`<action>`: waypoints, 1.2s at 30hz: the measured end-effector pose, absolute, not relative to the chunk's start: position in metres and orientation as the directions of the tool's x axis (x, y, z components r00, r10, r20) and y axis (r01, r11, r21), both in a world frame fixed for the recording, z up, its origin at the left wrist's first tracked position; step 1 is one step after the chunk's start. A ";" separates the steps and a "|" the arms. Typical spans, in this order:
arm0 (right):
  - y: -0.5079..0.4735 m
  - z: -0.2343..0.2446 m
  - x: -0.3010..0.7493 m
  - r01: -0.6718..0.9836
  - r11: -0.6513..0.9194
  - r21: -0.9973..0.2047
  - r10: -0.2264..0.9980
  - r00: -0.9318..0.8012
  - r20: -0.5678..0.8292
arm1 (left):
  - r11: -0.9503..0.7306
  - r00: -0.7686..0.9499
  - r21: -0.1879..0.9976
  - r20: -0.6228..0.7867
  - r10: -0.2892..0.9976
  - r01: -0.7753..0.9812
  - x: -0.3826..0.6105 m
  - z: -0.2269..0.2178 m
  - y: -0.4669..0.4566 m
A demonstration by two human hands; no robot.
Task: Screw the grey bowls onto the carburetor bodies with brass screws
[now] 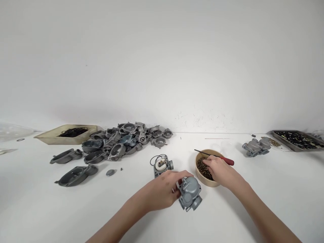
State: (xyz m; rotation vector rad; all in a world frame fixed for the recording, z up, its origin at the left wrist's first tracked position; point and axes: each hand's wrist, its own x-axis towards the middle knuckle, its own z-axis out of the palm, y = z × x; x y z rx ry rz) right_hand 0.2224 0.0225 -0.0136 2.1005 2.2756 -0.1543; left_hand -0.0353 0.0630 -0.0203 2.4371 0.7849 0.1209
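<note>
My left hand (165,189) is closed around the side of a grey metal carburetor (190,193), its domed bowl facing up. Behind that hand lies an open carburetor body (162,165) with a white float inside and a thin black ring beside it. My right hand (220,170) reaches into a round tan bowl (209,183) of small brass-coloured screws (203,168). Its fingertips are down among the screws, and whether they pinch one is hidden. A screwdriver with a red handle (227,161) rests across the bowl's rim, behind the right hand.
A heap of grey float bowls (118,148) spreads at the left, beside a cream tray (68,139) of black rings. Assembled carburetors (257,146) stand at the right, near a dark tray (298,140) of small parts. A wall rises behind the white table (121,209).
</note>
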 end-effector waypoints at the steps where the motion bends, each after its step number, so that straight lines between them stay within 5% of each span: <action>1: 0.024 -0.014 0.221 0.998 0.058 -0.025 0.991 -0.061 -0.120 | -0.671 0.830 0.551 -0.075 0.553 0.497 -0.035 -0.020 0.064; 14: 0.035 -0.012 0.219 0.999 -0.026 0.036 0.980 0.032 -0.197 | -0.690 0.846 0.560 -0.036 0.532 0.458 -0.033 -0.024 0.069; 36: 0.025 -0.013 0.235 0.970 0.138 -0.199 0.987 -0.118 0.107 | -0.705 0.845 0.539 -0.022 0.535 0.461 -0.033 -0.021 0.066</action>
